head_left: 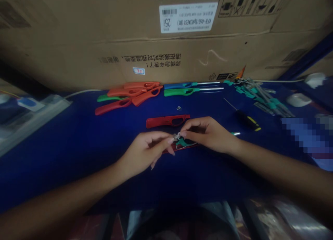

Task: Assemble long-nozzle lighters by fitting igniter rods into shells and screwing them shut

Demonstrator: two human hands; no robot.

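Cardboard [91, 24] fills the back, printing upside down; blue worktop [85, 135] in front. Left hand [148, 148] and right hand [208, 132] over mid worktop, fingertips nearly meeting. Orange and red handles [127, 92] heaped back left, one green among them. Tangle of metal tubes with green ends [265, 94] back right. Blue lighter [179, 85] and green lighter [179, 92] side by side between those. Screwdriver [247, 120], black/yellow grip, right of right hand. Red half shell [161, 122] just beyond the fingers; second red casing [179, 149] under both hands, partly covered, green insert [182, 142] in it. Tiny metal bits [179, 108] beyond the shell. Small grey piece [175, 137] pinched by left thumb and finger above casing; right fingertips nip white wire [179, 134] beside it.
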